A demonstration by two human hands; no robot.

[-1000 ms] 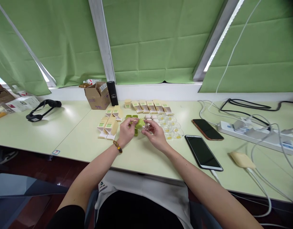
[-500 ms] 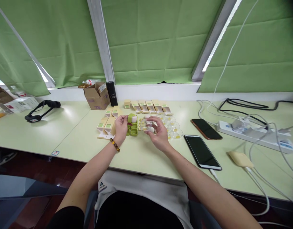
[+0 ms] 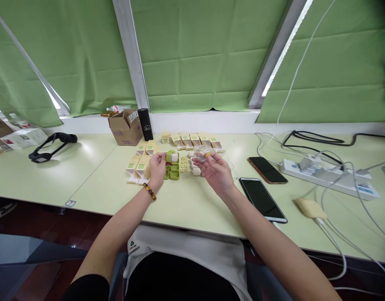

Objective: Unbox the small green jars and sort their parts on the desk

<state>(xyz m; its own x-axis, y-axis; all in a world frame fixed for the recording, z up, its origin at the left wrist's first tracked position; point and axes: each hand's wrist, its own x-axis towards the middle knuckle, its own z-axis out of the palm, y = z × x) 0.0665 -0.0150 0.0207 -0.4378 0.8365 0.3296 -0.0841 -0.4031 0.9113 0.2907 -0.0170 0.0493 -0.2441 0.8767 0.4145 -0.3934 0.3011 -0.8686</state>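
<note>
My left hand (image 3: 157,168) is closed on a small green case (image 3: 169,156) with a white block (image 3: 174,157) in it. Below it, several open green cases (image 3: 174,174) stand in rows on the table. My right hand (image 3: 219,173), palm turned upward, pinches a clear plastic cover (image 3: 201,154) with a yellow spot on it. Small yellow pieces (image 3: 184,164) lie between my hands. White blocks (image 3: 196,171) sit just left of my right hand, and more clear covers (image 3: 231,164) lie behind it, partly hidden.
Folded cardboard cartons (image 3: 195,140) line the back, with more cartons (image 3: 139,166) at my left. A brown box (image 3: 126,127) and black bottle (image 3: 145,124) stand by the wall. Two phones (image 3: 263,200), a power strip (image 3: 330,177) and cables are at the right; a black headset (image 3: 52,146) lies left.
My right hand has moved slightly up and right and turned palm upward, carrying the clear cover away from the left hand. My left hand still holds the green case.
</note>
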